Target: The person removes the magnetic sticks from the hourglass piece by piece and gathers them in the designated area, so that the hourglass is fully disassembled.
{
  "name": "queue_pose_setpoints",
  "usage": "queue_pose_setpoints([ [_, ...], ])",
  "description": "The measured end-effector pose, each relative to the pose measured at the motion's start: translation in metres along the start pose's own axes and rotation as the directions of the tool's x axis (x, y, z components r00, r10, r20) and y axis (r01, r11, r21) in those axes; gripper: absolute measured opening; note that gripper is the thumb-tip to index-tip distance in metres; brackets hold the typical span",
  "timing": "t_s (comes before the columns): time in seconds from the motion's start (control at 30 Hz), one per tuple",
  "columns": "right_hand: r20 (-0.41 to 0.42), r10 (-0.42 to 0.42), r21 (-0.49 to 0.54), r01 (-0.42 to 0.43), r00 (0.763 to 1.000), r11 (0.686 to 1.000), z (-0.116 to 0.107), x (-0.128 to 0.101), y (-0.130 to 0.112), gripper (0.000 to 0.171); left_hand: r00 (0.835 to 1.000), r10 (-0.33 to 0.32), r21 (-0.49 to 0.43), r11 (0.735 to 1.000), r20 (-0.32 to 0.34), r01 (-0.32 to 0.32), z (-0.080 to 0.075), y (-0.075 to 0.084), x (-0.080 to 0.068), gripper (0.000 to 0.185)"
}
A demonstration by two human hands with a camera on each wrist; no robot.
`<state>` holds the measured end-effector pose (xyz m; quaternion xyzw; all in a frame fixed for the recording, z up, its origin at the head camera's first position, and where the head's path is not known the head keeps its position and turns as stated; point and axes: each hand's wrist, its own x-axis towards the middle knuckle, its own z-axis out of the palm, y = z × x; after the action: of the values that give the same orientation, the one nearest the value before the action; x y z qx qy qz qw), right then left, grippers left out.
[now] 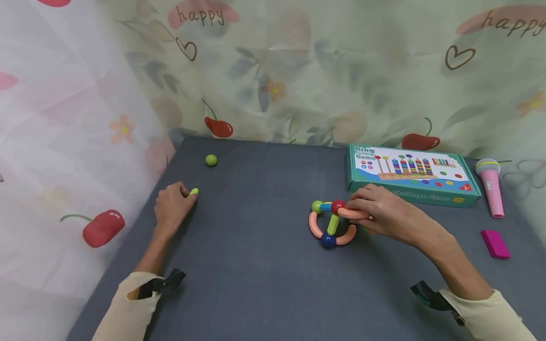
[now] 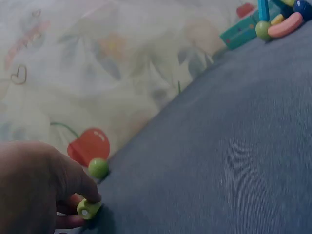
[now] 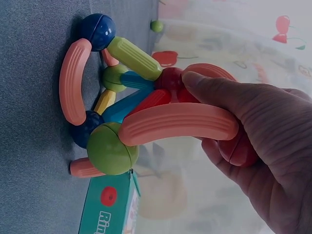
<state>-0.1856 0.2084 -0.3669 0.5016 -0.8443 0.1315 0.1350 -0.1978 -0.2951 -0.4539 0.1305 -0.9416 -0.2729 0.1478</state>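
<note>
My left hand (image 1: 174, 207) is at the left part of the table, pinching a short yellow-green magnetic stick (image 2: 88, 209) between thumb and fingers. Beyond it a loose green ball (image 1: 211, 160) lies on the table. At centre right, my right hand (image 1: 390, 214) grips the upper side of a magnetic ball-and-stick structure. This has curved pink sticks (image 3: 178, 123), straight blue, red, yellow and green sticks, and blue, green and red balls. In the right wrist view the thumb presses by a red ball (image 3: 170, 79); another red ball (image 3: 238, 151) sits against the fingers.
A teal Ring Challenge Game box (image 1: 414, 175) lies behind my right hand. To its right are a pink toy microphone (image 1: 492, 187) and a magenta block (image 1: 495, 244). Patterned cloth (image 1: 273, 71) hangs along the table's back and left edges.
</note>
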Motion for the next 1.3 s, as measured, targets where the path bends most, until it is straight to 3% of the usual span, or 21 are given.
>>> queue_pose_setpoints([
  [0.13, -0.001, 0.000, -0.008, 0.000, 1.000, 1.000, -0.001, 0.000, 0.000, 0.025, 1.000, 0.009, 0.006, 1.000, 0.008, -0.009, -0.001, -0.006, 0.000, 0.024],
  [0.27, 0.000, 0.003, -0.018, -0.003, 1.000, 1.000, -0.002, -0.001, 0.000, 0.031, 0.999, 0.031, 0.009, 0.999, 0.028, -0.031, -0.001, -0.007, 0.003, 0.024],
  [0.37, -0.004, 0.000, -0.016, 0.000, 1.000, 1.000, -0.002, -0.002, 0.000, 0.023, 0.999, 0.023, 0.014, 1.000, 0.039, -0.023, 0.000, -0.007, 0.005, 0.024],
  [0.53, -0.021, -0.022, -0.008, 0.021, 1.000, 1.000, 0.000, -0.001, 0.001, 0.044, 0.999, -0.004, 0.028, 1.000, 0.035, 0.003, -0.001, -0.008, 0.008, 0.024],
  [0.7, -0.024, -0.021, -0.002, 0.021, 0.999, 1.000, 0.001, 0.000, 0.001, 0.044, 0.999, -0.007, 0.028, 1.000, 0.036, 0.006, -0.003, -0.007, 0.005, 0.033],
  [0.87, -0.017, 0.000, -0.012, 0.000, 1.000, 1.000, 0.000, 0.001, 0.001, 0.030, 0.999, 0.039, 0.010, 0.999, -0.025, -0.039, 0.003, 0.007, 0.000, 0.045],
  [0.93, -0.014, 0.006, -0.017, -0.006, 1.000, 1.000, 0.000, 0.002, 0.000, 0.040, 0.994, 0.093, -0.001, 0.996, -0.062, -0.094, 0.009, 0.021, -0.004, 0.046],
  [1.0, -0.013, 0.013, -0.016, -0.013, 1.000, 1.000, 0.000, 0.001, 0.000, 0.050, 0.979, 0.186, -0.021, 0.982, -0.088, -0.188, 0.016, 0.042, -0.009, 0.044],
  [1.07, -0.014, 0.030, 0.011, -0.030, 0.999, 0.999, 0.000, 0.000, 0.001, 0.056, 0.950, 0.305, -0.056, 0.949, -0.072, -0.309, 0.023, 0.072, -0.018, 0.040],
  [1.13, -0.019, 0.064, 0.053, -0.063, 0.998, 0.997, -0.002, -0.003, 0.001, 0.062, 0.894, 0.448, -0.118, 0.886, -0.027, -0.447, 0.029, 0.107, -0.030, 0.035],
  [1.2, -0.033, 0.108, 0.086, -0.104, 0.994, 0.991, -0.006, -0.008, 0.001, 0.071, 0.801, 0.598, -0.200, 0.790, 0.042, -0.580, 0.036, 0.143, -0.043, 0.030],
  [1.3, -0.063, 0.165, 0.108, -0.157, 0.984, 0.982, -0.012, -0.016, 0.002, 0.079, 0.613, 0.779, -0.315, 0.619, 0.130, -0.720, 0.044, 0.192, -0.063, 0.030],
])
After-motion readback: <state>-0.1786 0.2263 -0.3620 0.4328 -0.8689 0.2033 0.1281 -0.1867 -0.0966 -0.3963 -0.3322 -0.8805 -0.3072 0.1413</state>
